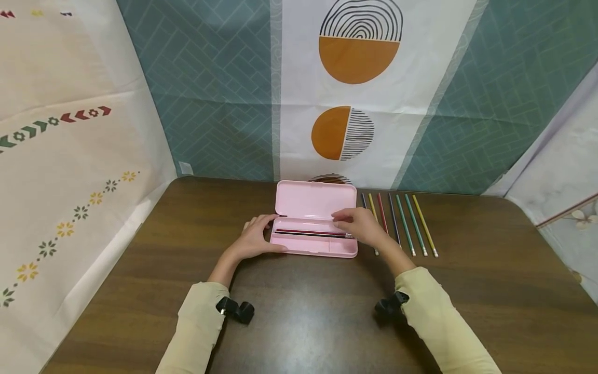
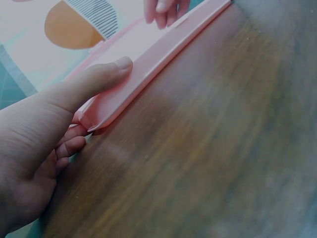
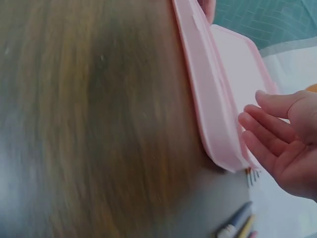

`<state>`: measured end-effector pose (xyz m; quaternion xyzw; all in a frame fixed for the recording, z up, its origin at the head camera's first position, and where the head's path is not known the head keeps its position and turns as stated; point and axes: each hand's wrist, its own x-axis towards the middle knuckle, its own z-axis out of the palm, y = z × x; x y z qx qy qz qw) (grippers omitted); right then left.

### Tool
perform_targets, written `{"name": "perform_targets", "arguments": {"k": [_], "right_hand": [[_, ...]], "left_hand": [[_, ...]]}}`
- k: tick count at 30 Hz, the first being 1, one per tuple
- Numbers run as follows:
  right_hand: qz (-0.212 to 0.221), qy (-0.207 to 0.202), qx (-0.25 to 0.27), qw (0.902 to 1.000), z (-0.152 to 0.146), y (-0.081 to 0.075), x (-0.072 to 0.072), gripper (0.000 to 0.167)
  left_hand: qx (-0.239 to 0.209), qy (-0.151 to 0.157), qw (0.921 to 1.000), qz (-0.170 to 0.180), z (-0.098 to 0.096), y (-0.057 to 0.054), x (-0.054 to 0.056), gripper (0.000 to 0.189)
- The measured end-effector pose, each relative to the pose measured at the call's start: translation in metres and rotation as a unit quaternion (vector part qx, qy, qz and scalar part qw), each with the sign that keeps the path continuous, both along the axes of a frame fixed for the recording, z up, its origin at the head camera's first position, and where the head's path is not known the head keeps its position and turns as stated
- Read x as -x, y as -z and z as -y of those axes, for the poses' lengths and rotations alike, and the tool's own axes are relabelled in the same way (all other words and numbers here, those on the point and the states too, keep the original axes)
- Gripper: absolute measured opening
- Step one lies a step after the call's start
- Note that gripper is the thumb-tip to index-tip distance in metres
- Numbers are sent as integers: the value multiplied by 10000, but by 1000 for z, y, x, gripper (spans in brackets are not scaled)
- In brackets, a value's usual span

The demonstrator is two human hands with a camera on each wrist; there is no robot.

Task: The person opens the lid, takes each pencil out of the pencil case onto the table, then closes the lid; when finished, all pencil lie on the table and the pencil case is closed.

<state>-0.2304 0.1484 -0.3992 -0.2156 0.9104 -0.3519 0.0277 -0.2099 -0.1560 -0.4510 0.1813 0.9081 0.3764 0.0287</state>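
A pink pencil case [image 1: 314,249] lies with its lid [image 1: 315,199] raised at the back. Inside its long compartment are red and black pencils [image 1: 308,233]. My left hand [image 1: 252,240] grips the case's left end; in the left wrist view the thumb [image 2: 116,69] lies on the front side and the other fingers curl round the end. Over the right end of the case hovers my right hand [image 1: 362,225]. Its thumb and fingers are apart and loosely bent in the right wrist view, with nothing between them. Whether they touch the case I cannot tell.
Right of the case, several pencils lie in a row, among them a red pencil [image 1: 383,212], a green pencil [image 1: 405,224] and a yellow pencil [image 1: 425,225]. Some are partly behind the right hand and forearm. Patterned cloth [image 1: 219,93] hangs behind the brown table [image 1: 299,311].
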Motion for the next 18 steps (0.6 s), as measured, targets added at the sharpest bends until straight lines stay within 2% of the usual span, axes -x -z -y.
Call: {"name": "perform_targets", "arguments": {"k": [6,11,14,18], "right_hand": [[151,-63,-80,9998,15,8,4,22],[68,-292,-88,9995,21,12,4,20],[165,-375,-132,9991,25,12,3,19],[108,-451,-438,9980,30,13,2,19]], "left_hand": [[13,-14,10000,10,-1,0,2,91],[-8,5,10000,-47,-2,1,3,90],[-36,26,9999,-95,-1,0,3,88],[-41,38,9999,-100,0,0,1,89]]}}
